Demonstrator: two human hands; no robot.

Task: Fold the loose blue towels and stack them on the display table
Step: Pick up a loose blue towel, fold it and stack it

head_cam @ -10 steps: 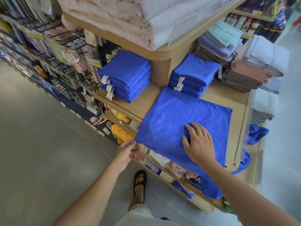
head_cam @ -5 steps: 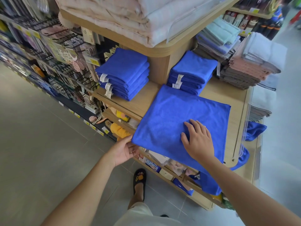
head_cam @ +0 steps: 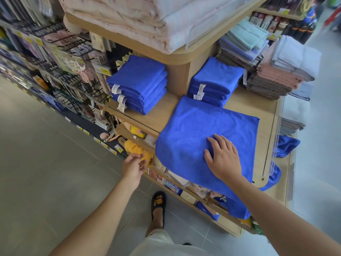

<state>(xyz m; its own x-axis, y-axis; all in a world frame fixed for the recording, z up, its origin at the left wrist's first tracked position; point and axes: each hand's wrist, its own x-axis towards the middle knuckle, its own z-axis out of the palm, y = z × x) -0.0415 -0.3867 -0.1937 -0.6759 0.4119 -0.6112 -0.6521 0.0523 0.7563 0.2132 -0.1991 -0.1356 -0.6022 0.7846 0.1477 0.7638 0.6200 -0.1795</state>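
- Right hand (head_cam: pixel 223 157) flat, fingers spread, pressing on the blue towel (head_cam: pixel 203 126).
- Left hand (head_cam: pixel 133 166) loose, empty, off the towel.
- Likely soft, light, limp: pinch its overhanging left corner.

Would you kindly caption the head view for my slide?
Right hand flat on a blue towel; left hand free beside it.

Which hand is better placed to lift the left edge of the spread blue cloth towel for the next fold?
Probably the left hand: it is free, beside that edge of the spread blue cloth towel. The right hand lies flat on it.
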